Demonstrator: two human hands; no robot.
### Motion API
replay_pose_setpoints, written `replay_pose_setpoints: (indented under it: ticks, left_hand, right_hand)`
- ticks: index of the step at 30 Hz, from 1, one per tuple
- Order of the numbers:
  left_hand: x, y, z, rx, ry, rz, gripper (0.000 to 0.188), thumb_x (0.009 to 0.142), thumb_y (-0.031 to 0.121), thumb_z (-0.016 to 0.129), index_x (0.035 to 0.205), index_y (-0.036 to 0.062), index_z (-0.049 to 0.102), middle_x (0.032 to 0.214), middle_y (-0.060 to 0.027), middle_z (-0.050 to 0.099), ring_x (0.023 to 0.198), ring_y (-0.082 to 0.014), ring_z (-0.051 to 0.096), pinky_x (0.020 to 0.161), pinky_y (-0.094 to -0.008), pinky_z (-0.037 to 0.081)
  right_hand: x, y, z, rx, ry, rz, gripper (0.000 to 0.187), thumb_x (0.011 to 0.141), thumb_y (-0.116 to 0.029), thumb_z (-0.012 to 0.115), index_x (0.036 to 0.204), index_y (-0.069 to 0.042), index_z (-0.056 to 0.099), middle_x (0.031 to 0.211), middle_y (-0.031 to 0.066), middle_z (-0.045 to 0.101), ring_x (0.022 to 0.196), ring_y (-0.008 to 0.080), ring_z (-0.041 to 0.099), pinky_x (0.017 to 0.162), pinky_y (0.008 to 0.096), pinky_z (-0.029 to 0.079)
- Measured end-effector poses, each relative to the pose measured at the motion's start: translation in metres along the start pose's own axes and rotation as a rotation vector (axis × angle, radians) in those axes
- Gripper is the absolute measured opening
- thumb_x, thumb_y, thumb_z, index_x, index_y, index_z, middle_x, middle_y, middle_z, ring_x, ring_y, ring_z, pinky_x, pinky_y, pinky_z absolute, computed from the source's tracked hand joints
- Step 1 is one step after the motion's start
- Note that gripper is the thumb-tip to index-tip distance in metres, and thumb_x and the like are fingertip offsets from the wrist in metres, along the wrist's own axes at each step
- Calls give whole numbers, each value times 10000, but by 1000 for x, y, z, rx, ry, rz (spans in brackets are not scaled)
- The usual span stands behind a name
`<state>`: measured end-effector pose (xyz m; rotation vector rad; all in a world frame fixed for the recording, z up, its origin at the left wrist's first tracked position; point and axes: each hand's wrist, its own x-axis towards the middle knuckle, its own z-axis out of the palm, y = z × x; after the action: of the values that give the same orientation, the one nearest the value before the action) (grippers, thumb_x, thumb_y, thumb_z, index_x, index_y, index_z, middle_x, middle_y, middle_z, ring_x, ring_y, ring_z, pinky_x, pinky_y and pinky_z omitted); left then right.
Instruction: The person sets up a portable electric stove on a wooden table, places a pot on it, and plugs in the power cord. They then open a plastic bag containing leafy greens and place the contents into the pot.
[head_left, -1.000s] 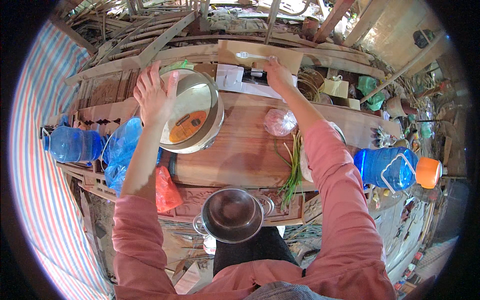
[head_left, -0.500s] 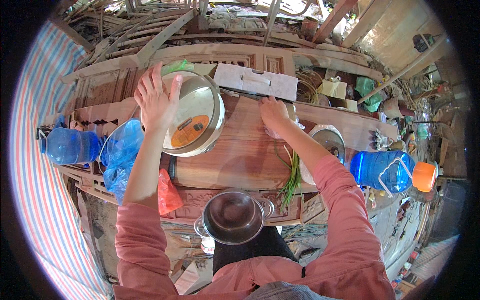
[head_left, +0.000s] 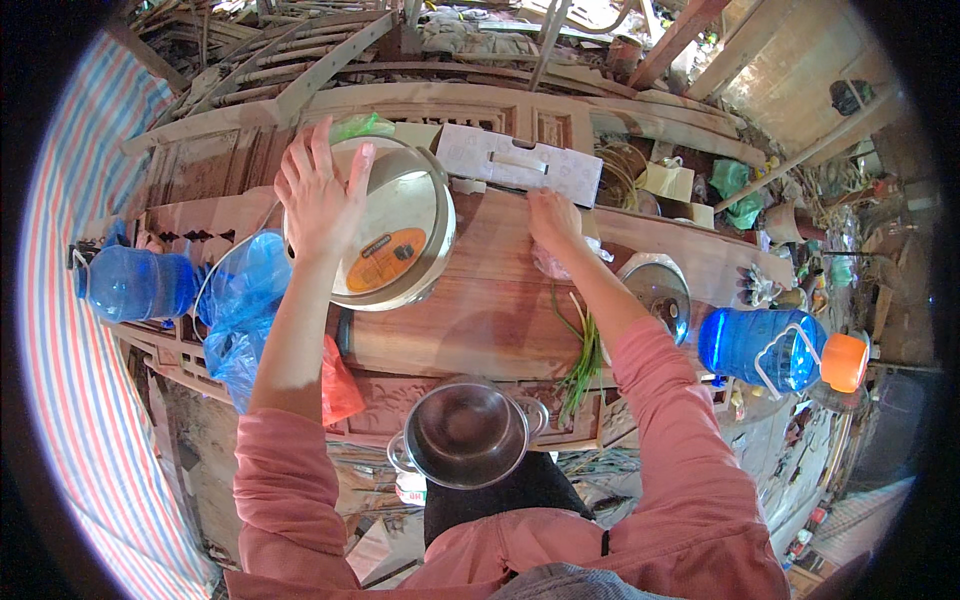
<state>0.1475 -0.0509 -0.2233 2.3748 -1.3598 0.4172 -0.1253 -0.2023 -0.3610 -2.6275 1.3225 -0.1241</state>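
My left hand (head_left: pixel 322 200) rests with fingers spread against the left side of a round white appliance (head_left: pixel 442 262), which has a pale lid and an orange label. At the front edge of a white cardboard box (head_left: pixel 515 163) is my right hand (head_left: pixel 553 218), its fingers curled. Whatever those fingers hold, if anything, is hidden. A thin clear plastic bag (head_left: pixel 552 262) lies beside that wrist. Nearer to me, green onions (head_left: pixel 580 372) hang over the bench edge, left of a round glass lid (head_left: pixel 655 292). A steel pot (head_left: pixel 467 432) with two handles sits by my lap.
Blue plastic bags (head_left: pixel 245 290) and a large blue bottle (head_left: pixel 138 285) are at the left. A red bag (head_left: pixel 342 385) hangs off the wooden bench (head_left: pixel 440 340). Another blue bottle (head_left: pixel 762 348), orange-capped, lies at the right. Timber and clutter (head_left: pixel 300 70) fill the back.
The white appliance has shifted slightly right with my left hand against it. The box has also moved a little right and turned slightly, and my right hand has moved slightly right.
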Motion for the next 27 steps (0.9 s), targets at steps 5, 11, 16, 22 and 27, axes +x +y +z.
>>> replay_pose_setpoints:
  ticks: [5,11,16,22,27]
  left_hand:
    - [0,2,-2,-35,1,-18,660,946,574,414,1450,163,301,1377,-149,382,1305,-343,356,1072,-519,277]
    - [0,3,-2,-9,-12,-30,697,937,601,409,1460,158,281,1383,-148,375,1307,-335,352,1072,-513,277]
    - [1,3,-3,-23,-29,-33,731,926,623,409,1461,143,279,1386,-149,372,1308,-330,350,1072,-508,277]
    - [1,4,-3,-36,-22,-25,737,922,618,427,1461,136,284,1384,-154,378,1302,-334,359,1070,-504,285]
    - [0,3,-2,-61,-9,-13,688,944,574,424,1483,182,253,1395,-160,362,1307,-358,355,1057,-524,298]
  right_hand:
    - [3,-10,-6,-21,-120,104,323,920,-281,526,1107,-31,608,1179,194,592,1051,382,602,818,471,516]
    - [-16,-21,-2,5,120,42,549,938,-264,525,1396,17,413,1550,189,212,1403,364,272,1000,435,458]
    - [29,4,-20,21,29,108,573,851,-101,554,1391,-17,383,1434,190,355,1202,377,499,870,452,538]
    - [74,4,-8,-368,80,-210,498,857,-107,550,1340,-55,436,1208,134,506,1159,307,538,898,421,514]
    - [100,-12,4,-513,19,-360,377,903,-152,523,1270,-69,510,1208,108,526,1165,278,530,947,396,470]
